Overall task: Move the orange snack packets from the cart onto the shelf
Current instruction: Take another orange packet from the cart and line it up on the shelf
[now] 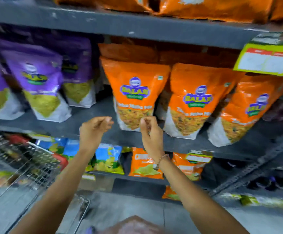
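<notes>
Three orange snack packets stand upright in a row on the dark grey shelf: one in the middle, one to its right, one further right. More orange packets stand behind them. My left hand hovers just left of the middle packet, fingers loosely curled, holding nothing. My right hand is in front of that packet's lower edge, fingers half curled and empty; whether it touches the packet is unclear. The wire cart sits at the lower left.
Purple snack packets fill the shelf's left part. The shelf above carries more orange packets. A price tag hangs at the upper right. Blue and orange bags stand on the shelf below. The whole view is motion-blurred.
</notes>
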The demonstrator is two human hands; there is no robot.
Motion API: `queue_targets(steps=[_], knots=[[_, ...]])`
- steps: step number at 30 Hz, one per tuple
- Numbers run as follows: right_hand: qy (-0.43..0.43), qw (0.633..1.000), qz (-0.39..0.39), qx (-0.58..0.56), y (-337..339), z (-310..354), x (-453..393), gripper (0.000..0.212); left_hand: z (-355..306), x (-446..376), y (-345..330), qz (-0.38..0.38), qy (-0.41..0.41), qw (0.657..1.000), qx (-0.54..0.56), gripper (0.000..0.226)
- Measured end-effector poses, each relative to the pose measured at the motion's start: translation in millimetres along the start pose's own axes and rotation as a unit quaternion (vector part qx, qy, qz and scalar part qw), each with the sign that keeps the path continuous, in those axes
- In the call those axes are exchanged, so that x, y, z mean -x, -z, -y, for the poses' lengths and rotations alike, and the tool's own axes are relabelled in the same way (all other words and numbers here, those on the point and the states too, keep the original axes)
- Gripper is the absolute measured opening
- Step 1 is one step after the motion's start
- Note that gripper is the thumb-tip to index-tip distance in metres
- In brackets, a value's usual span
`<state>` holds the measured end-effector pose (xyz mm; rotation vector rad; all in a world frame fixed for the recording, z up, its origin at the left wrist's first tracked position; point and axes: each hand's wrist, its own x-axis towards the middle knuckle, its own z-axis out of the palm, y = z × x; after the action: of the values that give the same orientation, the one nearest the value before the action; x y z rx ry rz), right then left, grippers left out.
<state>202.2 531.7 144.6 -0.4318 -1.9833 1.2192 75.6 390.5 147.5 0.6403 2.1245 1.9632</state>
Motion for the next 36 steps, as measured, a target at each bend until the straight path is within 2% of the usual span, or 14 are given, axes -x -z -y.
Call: queue_targets(steps=[4,6,9,11,14,16,18,21,24,32,36], knots=[[-0.011,0.998,0.064,0.015,-71,7,-12,0.011,21,-17,70,-0.013,0.029,0.999,-0.03,0.007],[-0.015,0.999,0.047,0.023,-101,8,-19,0.011,28,-27,93,-0.011,0.031,0.999,-0.032,0.004],[-0.015,0.997,-0.052,0.05,-130,7,-25,0.017,39,-43,104,0.016,0.034,0.999,-0.024,0.03],[-0.02,0.989,-0.124,0.078,-136,4,-21,0.02,42,-52,95,0.054,0.039,0.998,-0.016,0.038],[-0.053,0.96,-0.247,0.116,-123,-6,-6,0.023,42,-64,70,0.145,0.034,0.987,-0.063,0.055],[-0.041,0.947,-0.284,0.146,-102,-16,1,0.025,42,-67,52,0.213,0.036,0.973,-0.083,0.07],[-0.054,0.951,-0.267,0.148,-80,-29,-2,0.034,40,-70,35,0.266,0.033,0.957,-0.11,0.079],[-0.131,0.981,-0.134,0.061,-54,-38,-15,0.06,36,-72,15,0.294,0.008,0.94,-0.175,0.081],[-0.148,0.988,-0.026,0.033,-39,-35,-26,0.066,27,-70,5,0.292,-0.006,0.941,-0.173,0.07],[-0.154,0.987,-0.002,0.037,-55,-27,-33,0.07,28,-71,15,0.171,0.0,0.973,-0.153,0.054],[-0.15,0.988,-0.003,0.041,-63,-33,-35,0.072,26,-72,21,0.157,0.005,0.976,-0.148,0.053]])
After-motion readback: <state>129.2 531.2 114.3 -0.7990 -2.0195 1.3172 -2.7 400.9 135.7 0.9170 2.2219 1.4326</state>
